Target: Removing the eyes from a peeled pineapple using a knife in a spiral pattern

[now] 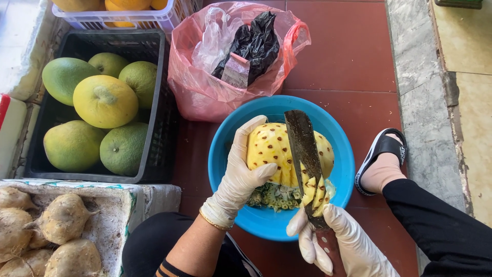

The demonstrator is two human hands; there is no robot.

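Yellow, peeled pineapple with brown eye spots (269, 146) sits over the round blue plastic basin (225, 154), centre of the scene. Your left hand in a thin pale glove (241, 174) wraps the fruit's left side, fingers up over the top, thumb pressed on the near face: a firm grasp. Your right hand, same glove type (343, 241), is clenched round the handle of the long dark-bladed knife (303, 149) at the near edge; the blade runs away from you across the fruit's right half, w/ cut yellow wedges fanned just beside it at the near end. Green-white trimmings (274, 197) lie in the basin under the fruit.

Far side, touching the basin rim: pink plastic bag (195, 87) w/ black and clear bags stuffed inside. Left: black plastic crate (159, 102) of big green-yellow pomelos (105, 100). Near left: white foam box (148, 195) of pale brown tubers (64, 218). Far left: white basket (169, 18) w/ orange-yellow fruit. Right: your foot in a black slide sandal (382, 149) on the red tile floor (338, 56).
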